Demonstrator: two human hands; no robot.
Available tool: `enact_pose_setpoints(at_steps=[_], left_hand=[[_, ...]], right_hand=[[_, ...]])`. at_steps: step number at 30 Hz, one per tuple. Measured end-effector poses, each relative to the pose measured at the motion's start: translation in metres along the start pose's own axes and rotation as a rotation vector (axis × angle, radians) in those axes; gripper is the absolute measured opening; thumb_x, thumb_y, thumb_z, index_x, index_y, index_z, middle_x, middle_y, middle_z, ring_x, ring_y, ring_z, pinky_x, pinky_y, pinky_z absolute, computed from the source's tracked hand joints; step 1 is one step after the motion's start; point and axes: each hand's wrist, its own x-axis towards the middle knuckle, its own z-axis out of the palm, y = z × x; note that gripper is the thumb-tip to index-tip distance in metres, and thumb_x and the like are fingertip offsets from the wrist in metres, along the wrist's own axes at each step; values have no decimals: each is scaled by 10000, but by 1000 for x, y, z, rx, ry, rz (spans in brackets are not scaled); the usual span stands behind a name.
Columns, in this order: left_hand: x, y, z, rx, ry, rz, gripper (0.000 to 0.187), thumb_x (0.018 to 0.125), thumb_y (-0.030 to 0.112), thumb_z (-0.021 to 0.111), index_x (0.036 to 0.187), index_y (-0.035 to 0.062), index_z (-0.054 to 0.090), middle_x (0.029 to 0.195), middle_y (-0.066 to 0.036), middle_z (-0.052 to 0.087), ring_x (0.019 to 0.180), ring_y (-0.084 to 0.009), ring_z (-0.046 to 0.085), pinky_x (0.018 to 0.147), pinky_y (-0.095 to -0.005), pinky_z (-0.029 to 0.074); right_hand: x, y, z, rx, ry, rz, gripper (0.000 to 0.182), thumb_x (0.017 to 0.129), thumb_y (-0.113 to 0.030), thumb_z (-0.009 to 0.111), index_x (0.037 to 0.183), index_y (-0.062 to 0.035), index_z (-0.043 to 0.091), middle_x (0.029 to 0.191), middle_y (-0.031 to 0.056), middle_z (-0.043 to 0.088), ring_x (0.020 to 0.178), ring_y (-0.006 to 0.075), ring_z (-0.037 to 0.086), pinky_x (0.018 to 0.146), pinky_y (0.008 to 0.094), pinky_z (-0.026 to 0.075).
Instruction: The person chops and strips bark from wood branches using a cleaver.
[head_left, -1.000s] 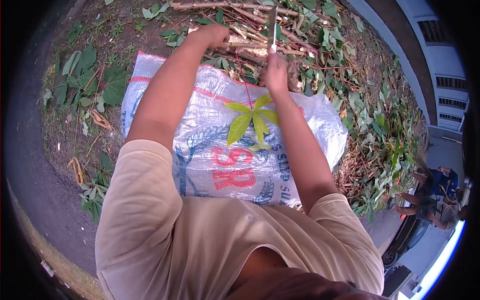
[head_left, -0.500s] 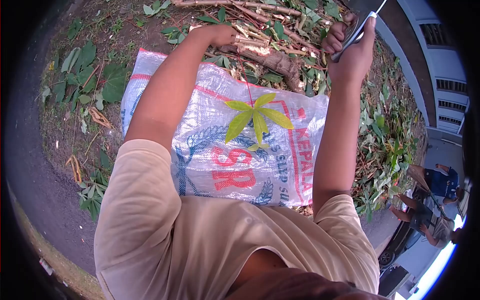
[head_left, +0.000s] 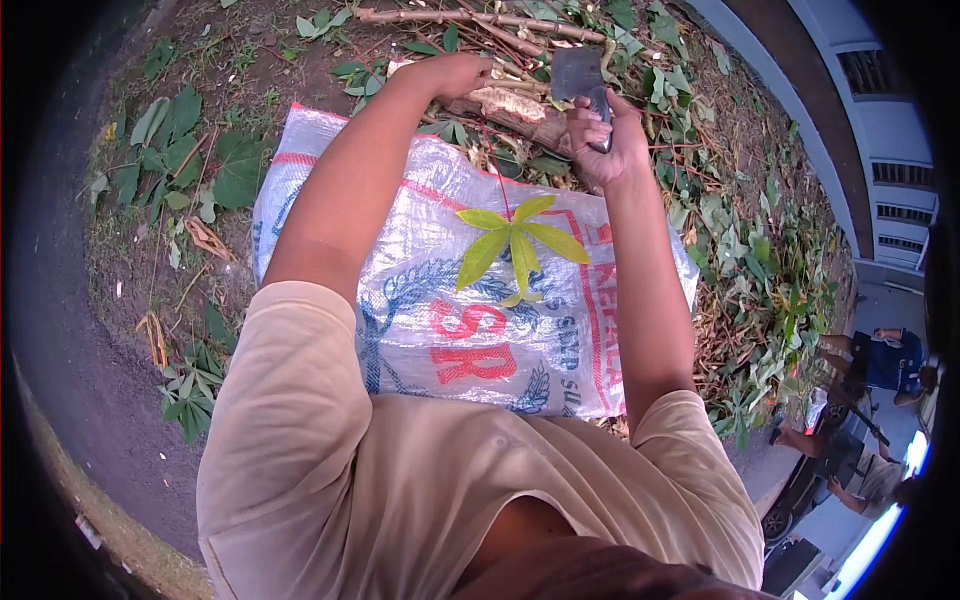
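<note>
Right hand [head_left: 612, 140] wraps the handle of a cleaver [head_left: 577, 74], broad face of the blade towards the camera. Left hand [head_left: 462, 76] is curled round one end of a thin stem [head_left: 523, 87]; fingertips partly hidden. Stem lies over or just beyond a thick log [head_left: 541, 124], its upper side pale and scarred; contact between the two hard to make out. Sack [head_left: 465, 270] spreads between log and person, a yellow-green leaf [head_left: 524, 246] above it. Blade appears near the stem's free end; its height cannot be judged.

Handling, my judgement: bed the stem firmly on the log, left fingers well back from the blade's line, cleaver square across the stem, strokes short, wood taking the edge.
</note>
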Motion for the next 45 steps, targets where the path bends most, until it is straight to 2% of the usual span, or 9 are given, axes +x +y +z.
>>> enact_pose_setpoints(at_steps=[5, 9, 11, 14, 17, 30, 32, 34, 45], left_hand=[[2, -10, 16, 47, -31, -47, 295, 1033, 280, 587, 1198, 43, 643, 1174, -207, 695, 1116, -402, 662, 954, -495, 513], [-3, 0, 7, 100, -76, -66, 287, 1027, 275, 592, 1211, 61, 646, 1222, -207, 692, 1147, -407, 655, 970, -484, 513], [-5, 0, 10, 99, -47, -33, 273, 1023, 272, 599, 1212, 82, 649, 1211, -198, 695, 1138, -400, 660, 955, -485, 514], [-29, 38, -14, 113, -57, -163, 264, 1017, 269, 616, 1213, 96, 651, 1207, -195, 694, 1137, -390, 662, 949, -484, 513], [-18, 12, -8, 72, 5, -119, 257, 999, 269, 660, 1188, 95, 652, 1132, -193, 708, 1081, -379, 679, 909, -481, 522], [-3, 27, 16, -14, 245, -45, 243, 871, 249, 778, 1035, 106, 669, 964, -128, 728, 974, -340, 709, 855, -492, 539], [-8, 34, 16, -7, 282, -30, 223, 870, 209, 762, 1026, 82, 667, 939, -139, 723, 937, -340, 709, 826, -479, 538], [-4, 34, 17, 2, 330, -13, 202, 869, 168, 745, 1018, 57, 665, 915, -151, 717, 900, -340, 710, 797, -466, 538], [-13, 33, -2, 2, 150, -117, 395, 888, 464, 765, 1033, 99, 810, 884, -181, 767, 875, -342, 741, 857, -457, 574]], right_hand=[[-59, -5, 87, -482, -281, -479, 449, 1108, -481, 421, 980, -61, 517, 683, 4, 413, 524, 74, 379, 452, 222, 308], [-25, 34, 80, -911, -196, -1447, 439, 1116, -495, 428, 1003, -74, 486, 719, 12, 441, 577, 90, 392, 490, 246, 330], [21, 71, 14, -982, 30, -1333, 480, 1082, -561, 464, 941, -103, 456, 695, 11, 420, 535, 109, 381, 472, 292, 338], [43, 87, -67, -594, 293, -203, 469, 1084, -542, 477, 917, -104, 503, 636, -12, 403, 459, 103, 362, 419, 251, 307], [32, 56, -64, -323, 168, -105, 488, 1083, -563, 461, 911, -109, 509, 653, -17, 396, 475, 70, 332, 428, 225, 289], [-17, 36, 57, -906, -149, -1521, 401, 1114, -491, 437, 1022, -104, 489, 709, -6, 396, 551, 93, 377, 484, 263, 309], [24, 68, -17, -1023, 87, -1140, 419, 1098, -520, 469, 1000, -113, 480, 657, -12, 381, 514, 105, 363, 460, 278, 309], [35, 84, -68, -754, 388, -160, 484, 1059, -585, 516, 957, -113, 512, 603, -32, 358, 468, 106, 325, 434, 284, 293], [21, 78, -61, -759, 353, -339, 448, 1064, -564, 493, 979, -125, 522, 655, -20, 416, 503, 85, 340, 456, 266, 282]])
